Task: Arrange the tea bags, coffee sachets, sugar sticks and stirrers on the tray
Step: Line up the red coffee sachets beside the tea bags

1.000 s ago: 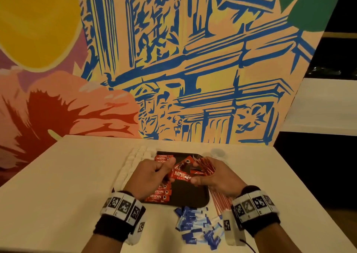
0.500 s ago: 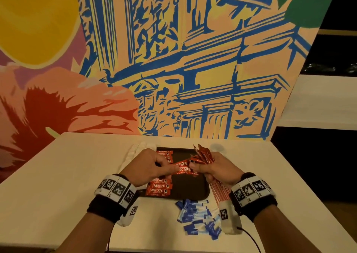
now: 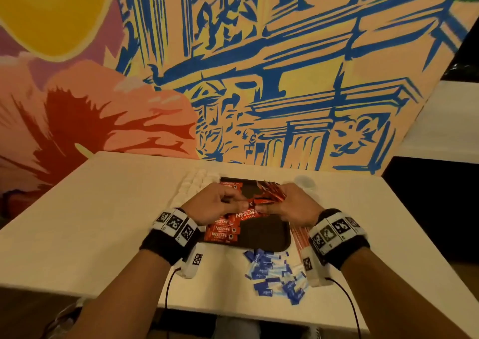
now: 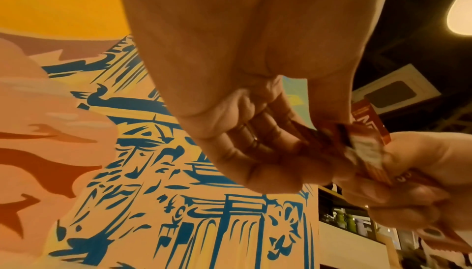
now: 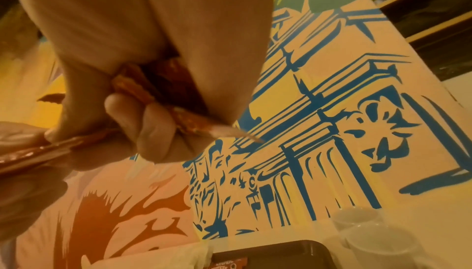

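On the white bench (image 3: 77,222), going from the left, a row of white paper-wrapped packets (image 3: 193,183) lies just beside the left edge of the dark rectangular plastic tray (image 3: 267,237). A column of red foil coffee sachets (image 3: 223,231) runs down the tray's left side.

The step in hand looks like laying out the coffee. The left hand (image 3: 210,204) hovers over that column, thumb and fingers curled and pinching the end of a single red sachet (image 3: 250,204). That sachet bridges to the right hand (image 3: 293,209), whose grip is clamped on a fanned bundle of red sachets (image 3: 272,193) held above the tray's right half; the right wrist view shows fingers curled tight round the foil. Another sachet lies across the tray just beneath the two hands.

The next move probably calls for drawing the one sachet free of the bundle without dragging others out, then setting it in line.

Further right, thin red sticks (image 3: 298,237) lie on the bench just past the tray's right edge, and a loose heap of blue-and-white paper sachets (image 3: 274,274) sits near its front edge, none yet on the tray.
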The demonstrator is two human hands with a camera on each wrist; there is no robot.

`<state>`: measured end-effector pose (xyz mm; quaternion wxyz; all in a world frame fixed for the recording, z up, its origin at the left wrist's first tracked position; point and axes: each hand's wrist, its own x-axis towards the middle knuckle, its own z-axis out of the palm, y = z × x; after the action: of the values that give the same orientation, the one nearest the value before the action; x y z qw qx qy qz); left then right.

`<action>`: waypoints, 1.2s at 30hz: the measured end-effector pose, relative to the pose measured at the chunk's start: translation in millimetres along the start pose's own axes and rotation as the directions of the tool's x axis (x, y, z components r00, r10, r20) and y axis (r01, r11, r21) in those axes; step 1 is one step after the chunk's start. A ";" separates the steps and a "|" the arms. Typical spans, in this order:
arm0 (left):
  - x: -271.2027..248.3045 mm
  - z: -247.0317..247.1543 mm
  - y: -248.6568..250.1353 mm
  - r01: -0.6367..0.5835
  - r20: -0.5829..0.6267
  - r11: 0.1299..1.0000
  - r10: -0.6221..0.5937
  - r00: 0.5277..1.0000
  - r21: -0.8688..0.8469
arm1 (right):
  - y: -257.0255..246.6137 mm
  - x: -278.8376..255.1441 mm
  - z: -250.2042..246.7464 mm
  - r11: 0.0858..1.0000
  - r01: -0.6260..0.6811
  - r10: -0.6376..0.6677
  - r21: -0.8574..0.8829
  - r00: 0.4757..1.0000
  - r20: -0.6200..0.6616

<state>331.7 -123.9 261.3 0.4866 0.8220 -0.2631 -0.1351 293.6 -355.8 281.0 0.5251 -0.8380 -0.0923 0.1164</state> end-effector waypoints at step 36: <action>125.0 -30.5 -158.2 0.544 -0.321 0.784 -0.454 0.831 0.300 | 126.2 178.8 51.5 0.877 -0.391 0.408 -0.278 0.913 0.002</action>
<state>497.0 -110.8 142.7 0.2920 0.9501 0.0028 -0.1095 453.6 -316.5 127.9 0.3668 -0.8990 0.0516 0.2337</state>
